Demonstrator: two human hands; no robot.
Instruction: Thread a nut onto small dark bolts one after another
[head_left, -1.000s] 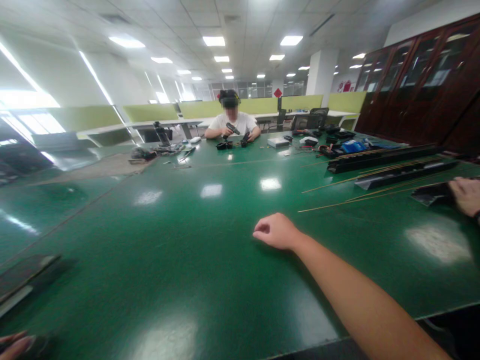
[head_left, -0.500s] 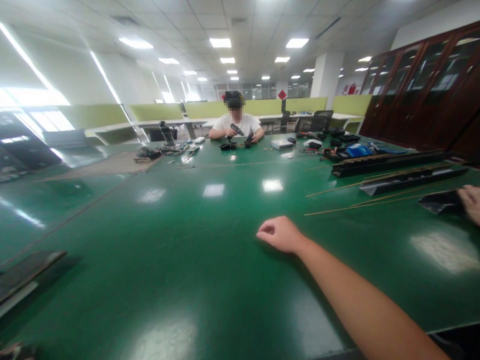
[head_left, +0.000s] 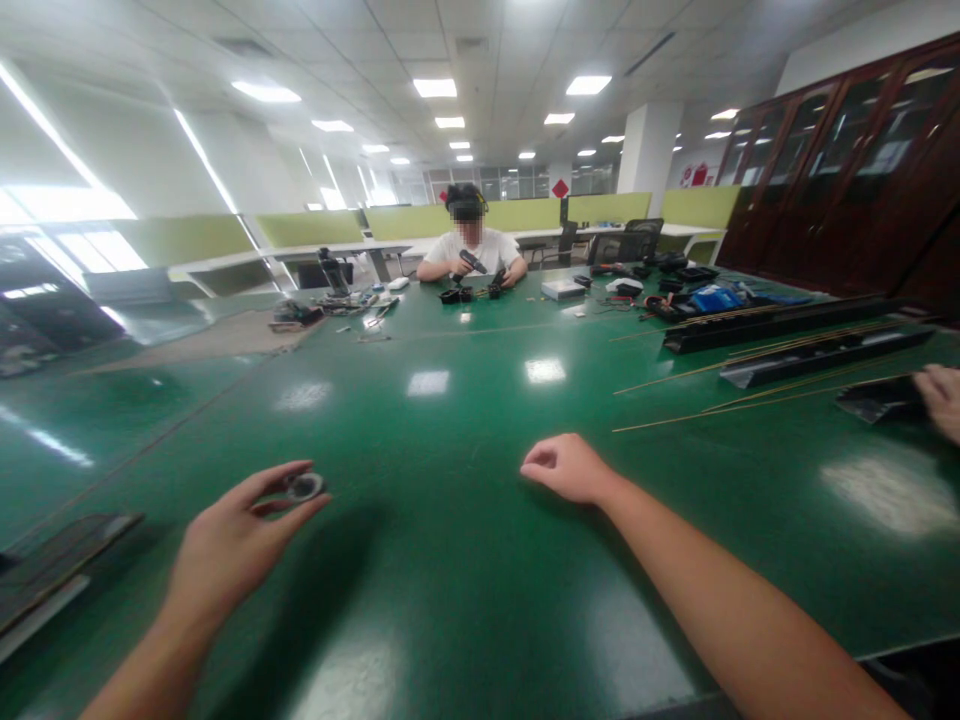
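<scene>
My left hand (head_left: 232, 545) is closed in a pinch, thumb and fingers on a small grey ring-shaped piece (head_left: 306, 487) with a dark middle. It is held above the green table (head_left: 442, 580), and a shadow falls below it. My right hand (head_left: 566, 468) rests at the middle of the table, fingers curled in against the thumb. Whatever may be inside that curl is hidden. The two hands are well apart.
Black channels (head_left: 825, 355) and thin yellowish rods (head_left: 675, 420) lie at the right, where another person's hand (head_left: 941, 395) touches a channel. Across the table a person (head_left: 480, 250) holds a power drill (head_left: 472, 262). A flat dark panel (head_left: 67, 570) lies at the left.
My left hand has come into view from the lower left, carrying the grey ring-shaped piece. My right hand has stayed nearly still.
</scene>
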